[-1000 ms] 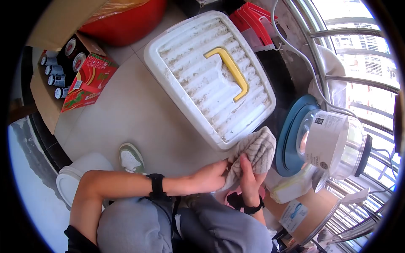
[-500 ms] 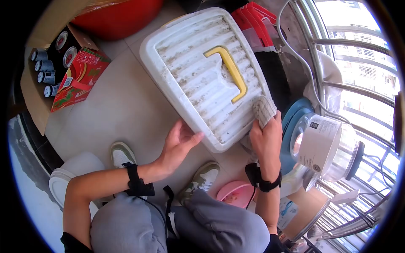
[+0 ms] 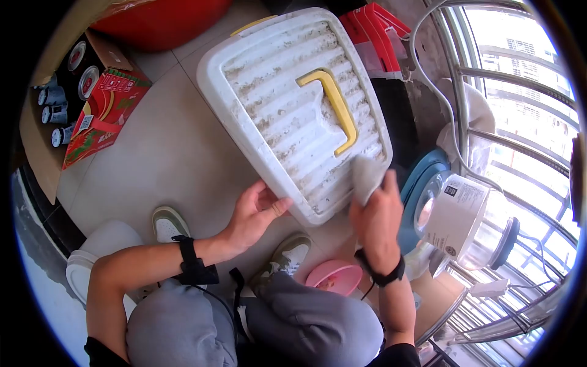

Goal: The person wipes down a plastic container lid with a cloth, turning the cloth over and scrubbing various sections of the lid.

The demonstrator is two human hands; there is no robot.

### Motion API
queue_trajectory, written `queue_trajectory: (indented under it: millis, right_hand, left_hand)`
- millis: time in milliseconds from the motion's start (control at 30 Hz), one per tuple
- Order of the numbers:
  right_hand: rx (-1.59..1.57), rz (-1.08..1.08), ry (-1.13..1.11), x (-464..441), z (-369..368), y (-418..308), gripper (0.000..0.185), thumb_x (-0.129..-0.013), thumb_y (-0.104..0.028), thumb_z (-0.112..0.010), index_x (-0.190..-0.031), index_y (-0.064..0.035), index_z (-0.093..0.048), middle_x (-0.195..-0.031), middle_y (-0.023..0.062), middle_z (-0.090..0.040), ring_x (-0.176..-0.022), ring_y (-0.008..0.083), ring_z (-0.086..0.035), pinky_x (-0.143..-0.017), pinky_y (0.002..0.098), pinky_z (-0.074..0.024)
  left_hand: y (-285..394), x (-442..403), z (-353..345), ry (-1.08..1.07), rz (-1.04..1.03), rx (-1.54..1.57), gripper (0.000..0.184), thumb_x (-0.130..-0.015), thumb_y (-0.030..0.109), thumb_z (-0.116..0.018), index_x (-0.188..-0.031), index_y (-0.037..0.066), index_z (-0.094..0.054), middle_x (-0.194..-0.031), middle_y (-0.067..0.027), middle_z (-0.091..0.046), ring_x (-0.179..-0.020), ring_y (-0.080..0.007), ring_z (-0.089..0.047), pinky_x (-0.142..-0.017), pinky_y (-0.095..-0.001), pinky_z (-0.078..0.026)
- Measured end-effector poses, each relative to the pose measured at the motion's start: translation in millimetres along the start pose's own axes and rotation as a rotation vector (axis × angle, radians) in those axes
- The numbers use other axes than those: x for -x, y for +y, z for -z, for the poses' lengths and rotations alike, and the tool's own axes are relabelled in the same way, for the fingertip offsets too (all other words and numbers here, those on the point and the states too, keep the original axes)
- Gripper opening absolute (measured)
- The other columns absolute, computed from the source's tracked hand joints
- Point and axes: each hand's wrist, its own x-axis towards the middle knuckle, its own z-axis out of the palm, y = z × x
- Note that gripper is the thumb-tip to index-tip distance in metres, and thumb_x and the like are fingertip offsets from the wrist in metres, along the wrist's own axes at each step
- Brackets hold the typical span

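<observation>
A white plastic storage box [image 3: 244,131] stands at an angle before me, its ribbed lid stained with brown dirt. A yellow handle [image 3: 338,107] is set into the lid. At the near left corner my left hand [image 3: 260,211] grips the rim, thumb on the edge and fingers partly hidden underneath. My right hand [image 3: 376,214] is closed on a pale rag [image 3: 367,175], which lies against the lid's near right side. Both rag and hand are smeared by motion.
A carton of bottles [image 3: 101,122] stands left, with a red tub [image 3: 162,24] behind. Right are a blue basin [image 3: 422,183], a clear container with a paper band [image 3: 461,217] and window bars [image 3: 520,137]. A pink bowl [image 3: 342,275] sits near my foot.
My right hand has shifted slightly left and down with the rag across the lid. The left hand keeps its grip on the rim. The whole view has shifted a little.
</observation>
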Motion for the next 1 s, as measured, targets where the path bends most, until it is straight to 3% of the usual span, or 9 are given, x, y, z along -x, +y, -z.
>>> queue_trajectory:
  millis: [133, 333, 433, 467, 567, 600, 767, 900, 1000]
  right_hand:
    - [0.014, -0.059, 0.082, -14.8, -12.3, 5.9, 0.042, -0.073, -0.003, -0.070, -0.114, -0.0048, -0.071, -0.106, 0.0207, -0.057, -0.086, 0.0419, -0.064, -0.071, 0.0483, -0.0554]
    - [-0.238, 0.204, -0.225, 33.9, -5.9, -21.8, 0.070, -0.061, -0.003, -0.072, -0.130, -0.0184, -0.066, -0.111, 0.0176, -0.059, -0.096, 0.0379, -0.065, -0.077, 0.0455, -0.0585]
    - [-0.111, 0.222, -0.112, 18.9, -0.2, -2.1, 0.060, -0.063, 0.000, -0.071, -0.121, -0.0157, -0.070, -0.114, 0.0165, -0.059, -0.103, 0.0348, -0.063, -0.078, 0.0449, -0.0578]
    - [-0.065, 0.093, -0.021, 4.7, 1.8, -1.7, 0.048, -0.070, 0.005, -0.063, -0.115, -0.0099, -0.073, -0.109, 0.0202, -0.061, -0.094, 0.0420, -0.065, -0.077, 0.0457, -0.0564]
    - [-0.162, -0.077, 0.029, -12.1, -5.2, 1.4, 0.038, -0.078, 0.005, -0.059, -0.112, -0.0021, -0.071, -0.106, 0.0237, -0.059, -0.092, 0.0450, -0.064, -0.078, 0.0445, -0.0535]
    - [-0.090, -0.014, 0.028, -7.5, -14.4, 5.9, 0.047, -0.074, 0.001, -0.066, -0.120, -0.0070, -0.068, -0.112, 0.0225, -0.056, -0.087, 0.0459, -0.065, -0.073, 0.0488, -0.0555]
    - [-0.298, 0.219, -0.148, 29.9, -11.1, -12.5, 0.065, -0.065, 0.000, -0.067, -0.128, -0.0155, -0.068, -0.123, 0.0195, -0.059, -0.096, 0.0424, -0.066, -0.083, 0.0458, -0.0576]
    - [-0.264, 0.253, -0.206, 20.9, -1.0, -2.2, 0.064, -0.062, 0.000, -0.068, -0.125, -0.0160, -0.069, -0.124, 0.0184, -0.059, -0.100, 0.0393, -0.064, -0.081, 0.0433, -0.0579]
    - [-0.171, -0.109, 0.037, -4.1, -7.8, 7.7, 0.047, -0.075, 0.001, -0.064, -0.120, -0.0111, -0.070, -0.111, 0.0203, -0.058, -0.089, 0.0427, -0.064, -0.074, 0.0471, -0.0556]
  left_hand:
    - [0.4, -2.0, -1.1, -0.010, -0.003, -0.003, 0.037, -0.098, 0.013, -0.069, -0.130, 0.000, -0.056, -0.119, -0.0097, -0.067, -0.109, -0.0171, -0.064, -0.093, -0.0340, -0.057]
    - [5.1, 0.1, 1.0, -0.016, 0.046, -0.026, 0.041, -0.098, 0.016, -0.070, -0.132, 0.001, -0.054, -0.124, -0.0125, -0.064, -0.112, -0.0201, -0.063, -0.095, -0.0382, -0.056]
    - [1.9, 0.4, 2.6, -0.027, 0.041, -0.045, 0.040, -0.098, 0.015, -0.070, -0.132, 0.001, -0.054, -0.123, -0.0119, -0.065, -0.110, -0.0197, -0.064, -0.094, -0.0377, -0.056]
    - [3.9, -0.5, 2.0, -0.020, 0.035, -0.050, 0.040, -0.098, 0.015, -0.070, -0.132, 0.001, -0.055, -0.122, -0.0115, -0.065, -0.110, -0.0195, -0.064, -0.094, -0.0377, -0.056]
    - [8.9, 0.8, 0.2, -0.021, 0.037, -0.051, 0.040, -0.097, 0.015, -0.070, -0.131, 0.001, -0.055, -0.122, -0.0104, -0.066, -0.110, -0.0187, -0.064, -0.095, -0.0373, -0.056]
    - [5.8, -2.6, 1.2, -0.032, 0.034, -0.039, 0.040, -0.097, 0.015, -0.070, -0.131, 0.001, -0.055, -0.122, -0.0101, -0.066, -0.110, -0.0184, -0.064, -0.095, -0.0370, -0.055]
    - [6.8, -4.4, 2.0, -0.011, 0.039, -0.068, 0.041, -0.096, 0.015, -0.071, -0.132, 0.001, -0.056, -0.122, -0.0086, -0.066, -0.112, -0.0162, -0.062, -0.096, -0.0335, -0.053]
    - [6.8, -1.7, 4.6, -0.020, 0.035, -0.057, 0.042, -0.095, 0.016, -0.073, -0.131, 0.002, -0.057, -0.120, -0.0076, -0.067, -0.111, -0.0148, -0.062, -0.097, -0.0311, -0.050]
    - [7.7, -1.7, 4.5, -0.026, 0.020, -0.062, 0.042, -0.094, 0.017, -0.074, -0.129, 0.001, -0.058, -0.120, -0.0075, -0.067, -0.111, -0.0144, -0.062, -0.098, -0.0303, -0.049]
